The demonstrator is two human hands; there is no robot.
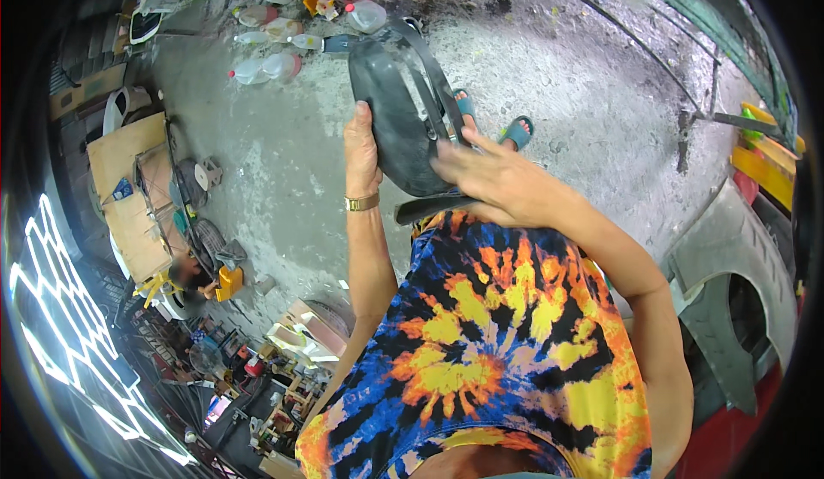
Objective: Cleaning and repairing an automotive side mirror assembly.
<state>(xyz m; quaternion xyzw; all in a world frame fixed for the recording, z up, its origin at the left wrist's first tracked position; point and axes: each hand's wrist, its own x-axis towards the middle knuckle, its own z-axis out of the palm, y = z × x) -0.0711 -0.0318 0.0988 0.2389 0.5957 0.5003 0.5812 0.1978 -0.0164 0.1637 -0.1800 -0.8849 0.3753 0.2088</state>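
Observation:
In the head view, a black, rounded, shell-like piece (386, 127) with slots and band-like ridges along its right side is upright before my body. My left hand (362, 148) grips its left edge, thumb on its face. My right hand (487, 178) lies over its lower right part, fingers stretched out and blurred by motion, apparently touching the surface. A flat dark strip (416, 210) sticks out beneath the piece and my right hand; where it attaches is hidden. My feet in teal sandals (518, 133) show beyond.
Plastic bottles (366, 17) lie on the concrete floor (232, 136) ahead. Cardboard (129, 183), clutter and another person (187, 273) are at the left. A metal frame (712, 118), yellow items (760, 178) and grey car fenders (730, 264) stand at the right.

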